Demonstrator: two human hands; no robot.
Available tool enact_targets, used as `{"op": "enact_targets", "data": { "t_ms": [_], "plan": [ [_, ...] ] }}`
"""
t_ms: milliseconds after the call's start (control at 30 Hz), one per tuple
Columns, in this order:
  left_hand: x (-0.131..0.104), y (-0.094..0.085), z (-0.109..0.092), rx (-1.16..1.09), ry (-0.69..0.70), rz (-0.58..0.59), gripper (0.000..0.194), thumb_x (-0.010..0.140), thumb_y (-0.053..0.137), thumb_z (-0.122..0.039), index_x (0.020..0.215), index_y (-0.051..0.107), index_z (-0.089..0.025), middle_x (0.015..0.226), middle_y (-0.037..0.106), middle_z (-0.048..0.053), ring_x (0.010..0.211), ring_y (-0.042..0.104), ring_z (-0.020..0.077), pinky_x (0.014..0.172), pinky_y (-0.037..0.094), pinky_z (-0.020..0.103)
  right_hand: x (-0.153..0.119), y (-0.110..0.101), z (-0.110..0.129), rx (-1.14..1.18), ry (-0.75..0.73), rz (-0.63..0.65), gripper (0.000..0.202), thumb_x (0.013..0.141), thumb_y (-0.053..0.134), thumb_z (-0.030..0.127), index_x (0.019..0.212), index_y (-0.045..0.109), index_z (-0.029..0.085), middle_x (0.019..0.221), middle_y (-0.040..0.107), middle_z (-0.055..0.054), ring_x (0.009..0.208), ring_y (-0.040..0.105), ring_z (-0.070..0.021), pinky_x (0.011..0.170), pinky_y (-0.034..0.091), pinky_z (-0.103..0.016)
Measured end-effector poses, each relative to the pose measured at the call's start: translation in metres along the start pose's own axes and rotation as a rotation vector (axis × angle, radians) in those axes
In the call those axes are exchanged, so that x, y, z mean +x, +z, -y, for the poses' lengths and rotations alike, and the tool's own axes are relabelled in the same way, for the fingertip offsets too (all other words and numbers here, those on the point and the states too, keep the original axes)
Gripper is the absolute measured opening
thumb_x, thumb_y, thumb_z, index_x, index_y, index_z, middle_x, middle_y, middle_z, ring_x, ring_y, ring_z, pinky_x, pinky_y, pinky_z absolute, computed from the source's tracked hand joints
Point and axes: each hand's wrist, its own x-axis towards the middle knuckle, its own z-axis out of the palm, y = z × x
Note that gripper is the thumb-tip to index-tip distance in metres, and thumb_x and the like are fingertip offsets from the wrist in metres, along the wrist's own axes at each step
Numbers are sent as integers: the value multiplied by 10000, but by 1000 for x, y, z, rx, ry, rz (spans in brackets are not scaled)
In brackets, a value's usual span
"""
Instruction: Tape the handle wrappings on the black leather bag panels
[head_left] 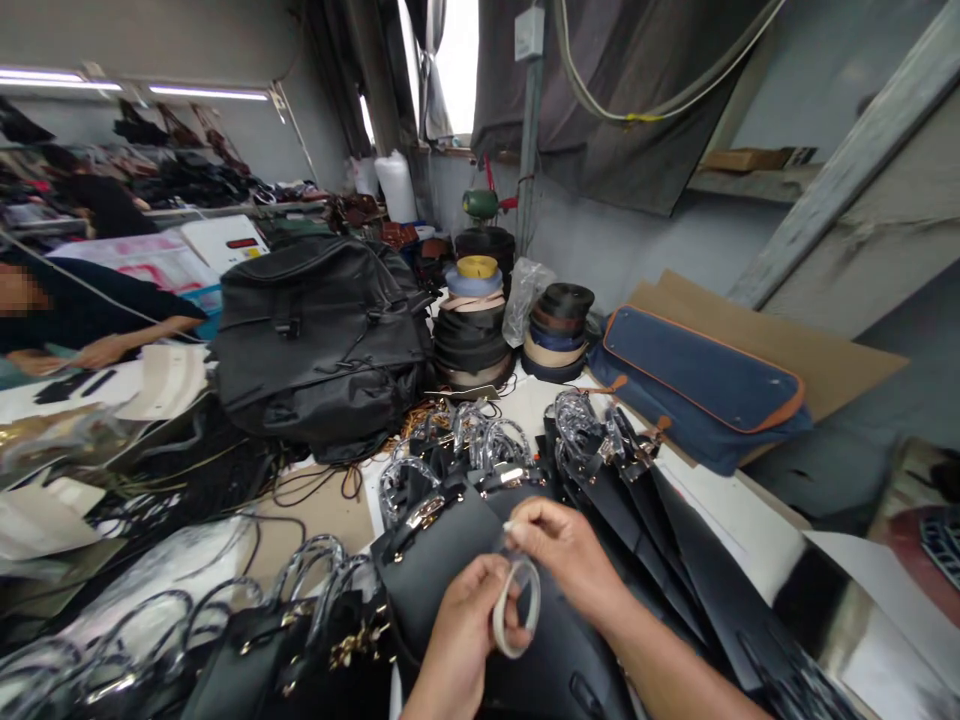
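A small roll of clear tape [500,622] hangs on the fingers of my left hand [466,622], which are curled through and around its ring. Just above and to the right, my right hand [566,555] is closed in a pinch, with what looks like the loose end of the tape at its fingertips. Both hands are over black leather handbag pieces [442,560] with metal clasps and handles wrapped in clear plastic [409,480]. Right of my right hand lies a stack of long black bag pieces [675,540].
More black bags [300,650] lie at the front left, near a large black backpack [322,340]. Strap rolls [471,335] are stacked at the back, with more rolls [556,330] beside them. A navy bag [697,370] leans right. A co-worker's hand [101,352] shows at left.
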Motion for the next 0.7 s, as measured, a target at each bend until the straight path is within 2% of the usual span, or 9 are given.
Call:
{"op": "enact_targets", "data": {
  "t_ms": [100,167,233,333,400,433,533,600,700],
  "plan": [
    [6,-8,-29,489,311,2,272,853,536,-428,718,583,-196,691,589,-5,698,553,155,677,438,267,25,-15,-31,-70,35,-216,318,825,616,501,819,655,186,790,674,-18,751,584,-177,732,453,-297],
    [17,-15,-47,739,461,38,235,870,499,-358,710,588,-211,754,626,-6,800,572,174,899,416,334,45,-24,-46,-148,6,-260,333,829,601,510,849,665,184,849,697,-38,810,604,-203,780,455,-316],
    [33,-22,-59,844,517,82,208,870,474,-307,717,585,-223,758,642,-27,800,586,163,1098,274,410,66,-30,-55,-217,-27,-252,327,831,594,501,871,677,187,907,712,-51,858,620,-218,824,454,-332],
    [64,-28,-66,901,542,115,179,852,463,-268,735,594,-228,738,654,-51,746,593,139,1181,104,465,95,-35,-65,-287,-47,-282,311,799,623,480,831,695,180,892,721,-55,846,625,-222,835,451,-342],
    [86,-28,-67,916,531,133,185,843,449,-252,743,603,-226,710,657,-55,733,596,138,1175,107,486,109,-36,-72,-288,-41,-348,312,784,629,475,813,696,171,853,719,-56,831,618,-224,834,448,-348],
    [96,-27,-68,916,520,148,185,835,447,-245,742,606,-222,697,660,-51,727,598,140,1159,164,480,114,-36,-77,-279,-36,-391,314,781,628,471,818,694,166,856,718,-60,838,614,-226,842,444,-353],
    [123,-22,-72,883,485,211,182,805,452,-244,744,618,-200,699,679,-14,699,601,152,903,445,346,120,-36,-89,-244,-9,-499,326,788,604,457,877,684,154,963,711,-88,909,602,-235,879,430,-363],
    [133,-18,-74,860,475,238,191,801,454,-260,762,626,-186,715,687,5,666,594,150,690,460,263,120,-35,-93,-209,17,-531,342,793,585,457,906,679,148,990,707,-96,922,601,-235,869,437,-359],
    [138,-13,-74,839,478,246,198,811,456,-273,778,629,-183,715,680,3,658,587,144,624,420,238,122,-37,-93,-159,47,-504,326,777,600,454,871,686,155,932,712,-78,898,609,-227,846,446,-344]
  ]
}}
